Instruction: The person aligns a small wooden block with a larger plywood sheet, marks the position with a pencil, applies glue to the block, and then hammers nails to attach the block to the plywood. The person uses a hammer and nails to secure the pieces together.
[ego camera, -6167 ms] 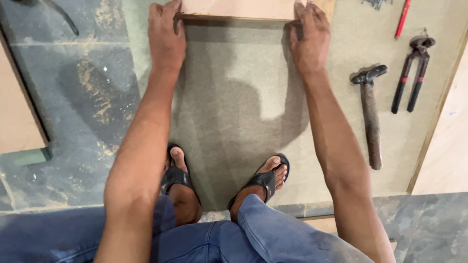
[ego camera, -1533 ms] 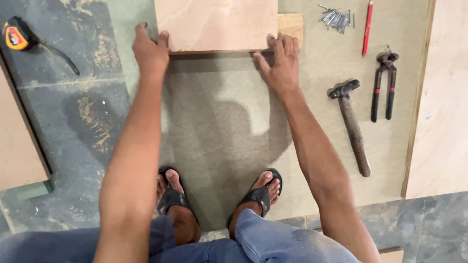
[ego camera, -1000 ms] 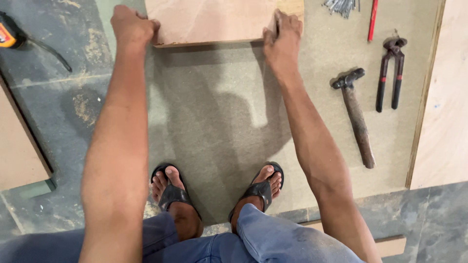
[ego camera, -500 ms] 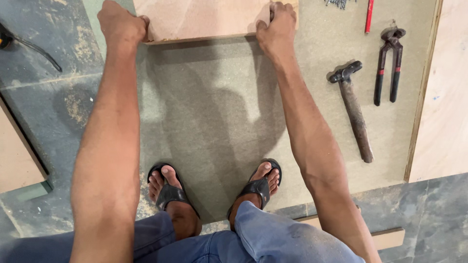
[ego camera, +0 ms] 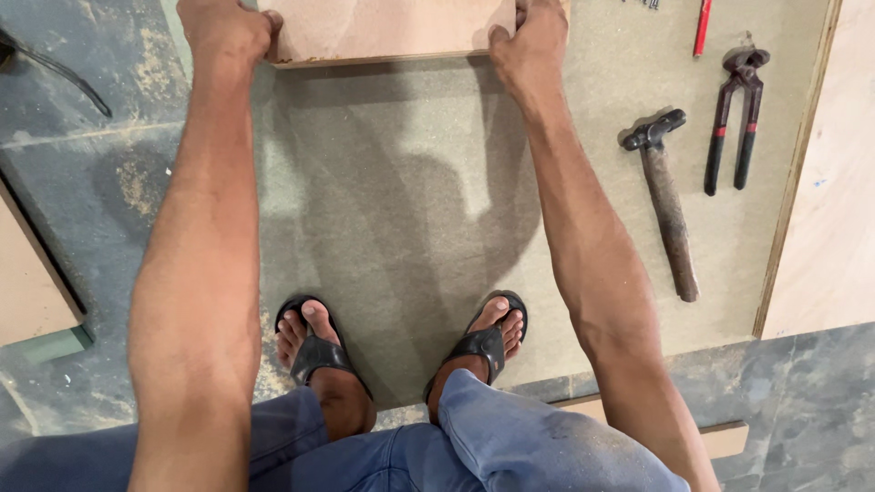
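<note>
Now both my hands grip the near corners of the board (ego camera: 387,27), one at each end so it stays level: left hand (ego camera: 223,32) curled round the left corner, right hand (ego camera: 529,46) clamped on the right. It lies flat on the grey sheet (ego camera: 392,200) ahead of my feet. Hammer (ego camera: 663,200), pincers (ego camera: 734,118) and pencil (ego camera: 702,27) lie well off to the right, out of the way.

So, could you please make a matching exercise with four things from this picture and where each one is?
Things:
1. hammer
2. pincers
3. wooden panel
4. red pencil

Places:
A. held at both ends by the left hand and right hand
B. top edge, above the pincers
C. lying just right of the right forearm
D. between hammer and the board's right edge

Pairs: 1-C, 2-D, 3-A, 4-B
</note>
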